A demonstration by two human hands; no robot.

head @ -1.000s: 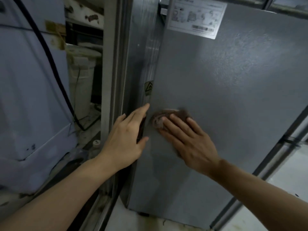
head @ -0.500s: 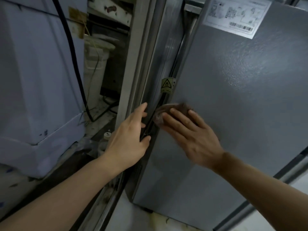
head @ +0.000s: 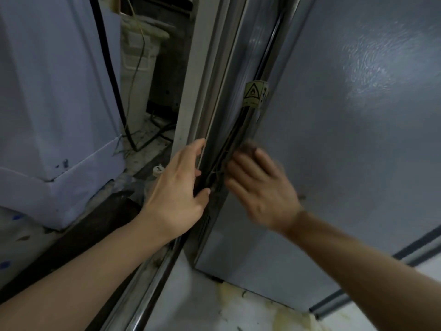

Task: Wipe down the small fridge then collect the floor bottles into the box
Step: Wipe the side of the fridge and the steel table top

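1. Lots was hard to make out. The right hand (head: 260, 187) was motion-blurred, and the cloth (head: 247, 149) under it only showed as a dark brownish smudge poking out past the fingertips, so its shape was anyone's guess.
2. The fridge (head: 346, 139) ran off the top and right of the shot; only its grey side panel and back corner were in view. No box was in view, and the only bottle-ish thing was a small white cap (head: 158, 168) on the floor behind the left hand (head: 177, 187), with whatever sat under it too murky to call.
3. The gap behind the fridge was dark. Thin wires (head: 229, 149) ran down the back edge below a yellow warning sticker (head: 253, 94), and a black cable (head: 107, 68) hung down the pale wall on the left.
4. Left arm came in from bottom left, hand edge-on, fingers (head: 191, 151) loosely spread and resting on the metal frame (head: 200, 91) beside the fridge, thumb tip touching the dark strip. It wasn't gripping anything.
5. Right arm came in from bottom right, hand flat with palm to the panel, fingers (head: 241, 163) extended toward the back corner near the wires.
6. Cloth was pressed flat between those fingers and the panel, right at the corner edge, just below the sticker. More pinned under an open palm than pinched.
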